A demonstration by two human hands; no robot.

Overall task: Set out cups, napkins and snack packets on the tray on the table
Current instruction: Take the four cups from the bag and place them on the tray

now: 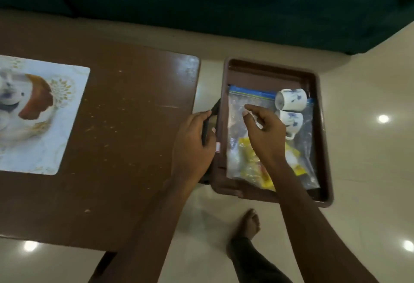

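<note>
Your left hand (197, 139) gripped the tray's (268, 70) left rim, fingers curled around a dark handle there, so the brown tray hung beside the table's (134, 115) right edge rather than on it, with the pale tiled floor (358, 148) beneath. Your right hand (262, 130) reached over the tray's middle, thumb and forefinger drawn close together just above the clear zip bag (237, 112); whether they pinched the plastic could not be told.

The zip bag lay flat along the tray floor, its blue seal strip toward the far rim. Yellow snack packets (248, 164) showed through the plastic near the tray's near edge. Two white cups (291, 100) with blue flower prints lay tipped on their sides on the bag, toward the tray's right rim, one touching the other; the nearer cup's (291, 122) handle pointed toward you.

On the table's left end a printed placemat (44, 115) rested flat, well apart from the tray. A dark green sofa (201, 3) stood past the table's far edge. Your bare foot (249, 222) stood on the floor below the tray's near rim.
</note>
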